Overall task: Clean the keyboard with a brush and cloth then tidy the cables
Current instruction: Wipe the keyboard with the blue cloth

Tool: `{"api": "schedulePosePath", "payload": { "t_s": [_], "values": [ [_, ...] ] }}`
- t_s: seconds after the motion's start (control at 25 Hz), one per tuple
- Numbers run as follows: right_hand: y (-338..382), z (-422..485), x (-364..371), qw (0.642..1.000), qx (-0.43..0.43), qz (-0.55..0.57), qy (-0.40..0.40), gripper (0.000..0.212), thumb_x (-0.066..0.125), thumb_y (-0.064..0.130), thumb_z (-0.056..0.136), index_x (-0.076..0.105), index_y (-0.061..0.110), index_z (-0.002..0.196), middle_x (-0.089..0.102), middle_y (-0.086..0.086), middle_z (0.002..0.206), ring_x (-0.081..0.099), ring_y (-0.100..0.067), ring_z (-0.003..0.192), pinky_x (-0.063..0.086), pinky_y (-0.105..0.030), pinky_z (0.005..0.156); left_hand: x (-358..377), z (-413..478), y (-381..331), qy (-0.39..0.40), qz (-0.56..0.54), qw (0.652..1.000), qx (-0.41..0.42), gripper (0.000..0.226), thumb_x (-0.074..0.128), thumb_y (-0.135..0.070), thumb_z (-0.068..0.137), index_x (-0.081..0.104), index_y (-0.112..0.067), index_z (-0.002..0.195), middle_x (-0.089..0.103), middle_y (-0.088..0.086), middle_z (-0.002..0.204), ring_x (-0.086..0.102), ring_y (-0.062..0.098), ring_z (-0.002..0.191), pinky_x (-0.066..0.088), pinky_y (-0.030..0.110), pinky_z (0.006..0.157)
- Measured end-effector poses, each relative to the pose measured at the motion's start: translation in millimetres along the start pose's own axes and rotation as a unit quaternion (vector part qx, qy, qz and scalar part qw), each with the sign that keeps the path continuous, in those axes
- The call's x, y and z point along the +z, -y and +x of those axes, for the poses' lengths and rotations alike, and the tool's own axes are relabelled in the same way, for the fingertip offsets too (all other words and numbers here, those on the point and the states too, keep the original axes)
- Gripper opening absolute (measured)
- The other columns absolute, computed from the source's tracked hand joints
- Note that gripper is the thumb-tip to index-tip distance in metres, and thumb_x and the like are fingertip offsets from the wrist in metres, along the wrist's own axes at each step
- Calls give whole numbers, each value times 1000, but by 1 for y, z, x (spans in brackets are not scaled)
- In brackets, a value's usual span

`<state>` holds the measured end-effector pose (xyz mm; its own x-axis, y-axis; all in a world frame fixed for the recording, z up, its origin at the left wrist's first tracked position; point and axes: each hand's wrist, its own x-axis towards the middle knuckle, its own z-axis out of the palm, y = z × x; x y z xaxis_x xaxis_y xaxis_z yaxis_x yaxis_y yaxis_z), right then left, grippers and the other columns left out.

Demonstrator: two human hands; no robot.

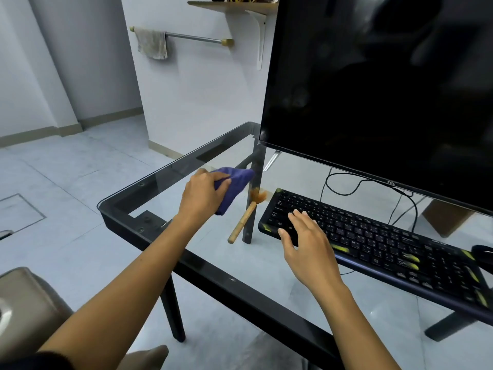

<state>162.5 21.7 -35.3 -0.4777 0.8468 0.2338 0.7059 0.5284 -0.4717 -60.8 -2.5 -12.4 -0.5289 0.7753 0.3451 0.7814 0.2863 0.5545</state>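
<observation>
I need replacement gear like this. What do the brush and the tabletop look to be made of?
The brush seems to have a plain light wooden handle, matt tan and cylindrical, with soft orange-brown bristles, natural or synthetic I cannot tell. The tabletop looks like clear glass: the floor and dark frame show through it, and its edge glints.

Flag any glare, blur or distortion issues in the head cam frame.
Head view: wide-angle bending, the monitor edge leans and the glass table rim curves. The dark screen mirrors dim shapes. The glass shows the floor and table legs through it, cluttering the brush. Left hand with the purple cloth is slightly soft; the keyboard legends smear towards the right.
</observation>
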Motion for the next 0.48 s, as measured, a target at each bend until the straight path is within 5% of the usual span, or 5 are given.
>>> {"api": "schedulePosePath", "payload": {
  "t_s": [0.24,0.48],
  "values": [
    [-5,-2,-1,1000,-11,-10,-8,60,49,41,91,31,17,142,29,2,153,17,-12,143,14,-28,116,42,14,-77,97,22,985,144,30,49,-37,97,63,-37,124,59,7,122,61,27,108,51,39,92],
    [-8,4,-1,1000,5,-2,-26,60,53,40,89,33,16,142,32,0,152,20,-13,142,16,-27,115,73,25,-91,181,162,953,181,37,36,-31,103,56,-20,133,59,10,132,58,29,118,47,40,95]
  ]
}}
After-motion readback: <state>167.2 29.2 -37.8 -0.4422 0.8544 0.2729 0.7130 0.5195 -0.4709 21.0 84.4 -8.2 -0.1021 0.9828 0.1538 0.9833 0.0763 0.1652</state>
